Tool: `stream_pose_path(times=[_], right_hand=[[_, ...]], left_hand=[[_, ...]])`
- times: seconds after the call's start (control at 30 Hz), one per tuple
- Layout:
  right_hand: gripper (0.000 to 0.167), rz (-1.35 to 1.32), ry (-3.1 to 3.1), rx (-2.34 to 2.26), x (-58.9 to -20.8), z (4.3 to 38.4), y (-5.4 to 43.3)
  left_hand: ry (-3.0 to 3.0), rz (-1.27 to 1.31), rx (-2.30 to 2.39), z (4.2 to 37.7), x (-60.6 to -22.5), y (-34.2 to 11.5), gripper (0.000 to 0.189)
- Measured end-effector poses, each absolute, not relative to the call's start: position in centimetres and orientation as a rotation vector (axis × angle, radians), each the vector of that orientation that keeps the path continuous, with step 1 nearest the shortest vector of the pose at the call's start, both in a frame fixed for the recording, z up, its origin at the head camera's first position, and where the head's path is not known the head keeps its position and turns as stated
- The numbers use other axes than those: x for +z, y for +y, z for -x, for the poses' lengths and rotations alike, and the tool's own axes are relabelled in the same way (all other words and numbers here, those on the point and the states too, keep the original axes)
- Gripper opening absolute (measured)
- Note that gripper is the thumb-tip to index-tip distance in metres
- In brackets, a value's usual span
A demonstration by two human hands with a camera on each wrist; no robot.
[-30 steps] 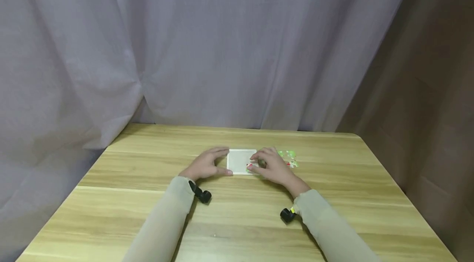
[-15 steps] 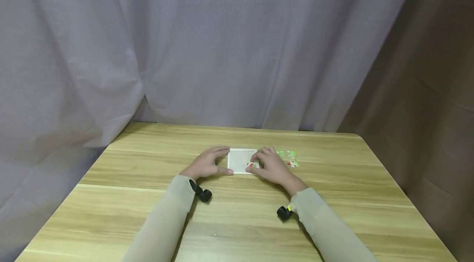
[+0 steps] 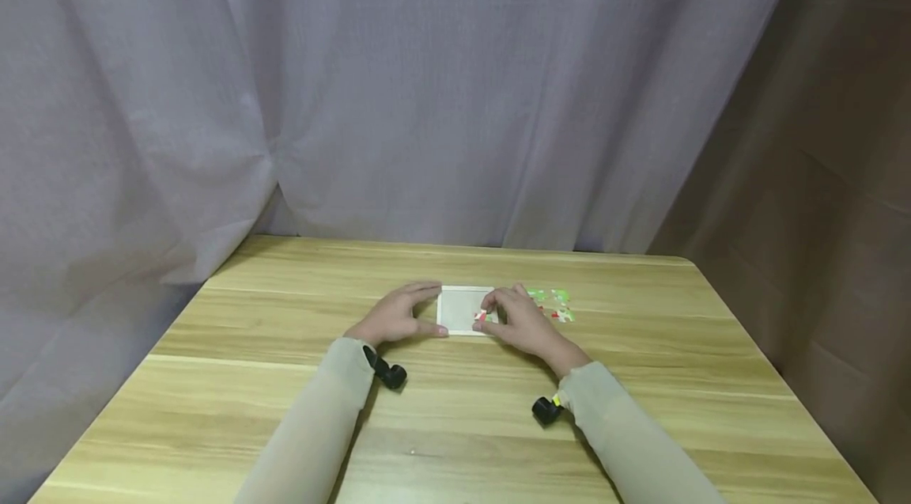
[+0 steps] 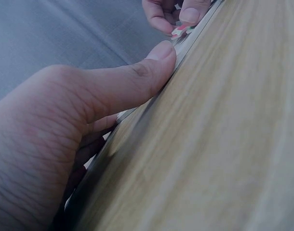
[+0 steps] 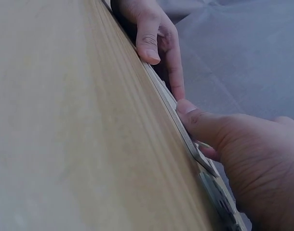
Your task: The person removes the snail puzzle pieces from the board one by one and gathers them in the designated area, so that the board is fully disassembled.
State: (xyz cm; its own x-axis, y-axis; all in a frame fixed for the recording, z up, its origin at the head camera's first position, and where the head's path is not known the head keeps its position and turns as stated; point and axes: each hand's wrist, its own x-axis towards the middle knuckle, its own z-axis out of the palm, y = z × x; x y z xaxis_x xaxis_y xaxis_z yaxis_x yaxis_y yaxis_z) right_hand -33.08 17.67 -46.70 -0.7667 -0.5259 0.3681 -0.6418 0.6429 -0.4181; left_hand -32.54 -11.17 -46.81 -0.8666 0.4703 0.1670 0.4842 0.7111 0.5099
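Right hand (image 3: 523, 322) shifted slightly left since earlier frame, now over right edge of tray (image 3: 460, 307). Its thumb and fingers pinch small red-and-green puzzle piece (image 3: 481, 318) at tray's near right corner. Left hand (image 3: 395, 316) unchanged: fingers spread narrow, thumb (image 4: 137, 82) pressed against tray's left edge. Tray flat at table (image 3: 285, 377) centre. Loose pieces (image 3: 553, 303) just right of right hand.

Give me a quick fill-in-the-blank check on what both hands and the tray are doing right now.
The white tray lies flat on the ____ table.
The left hand touches the tray's ____ edge.
The right hand pinches a small ____ and white piece.
Loose green pieces lie to the ____ of the tray.

Missing words: wooden; left; red; right
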Motion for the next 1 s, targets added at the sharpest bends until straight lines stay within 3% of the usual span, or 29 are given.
stream_pose_path(times=[0.47,1.0], right_hand=[[0.016,-1.052,-2.517,1.01,-46.52,32.84,17.65],[0.014,-1.078,-2.437,1.126,-46.73,32.81,17.72]], left_hand=[[-2.887,0.787,-0.886,32.36,-46.47,-11.1,0.096],[-2.878,0.792,-0.892,32.39,-46.76,-11.2,0.097]])
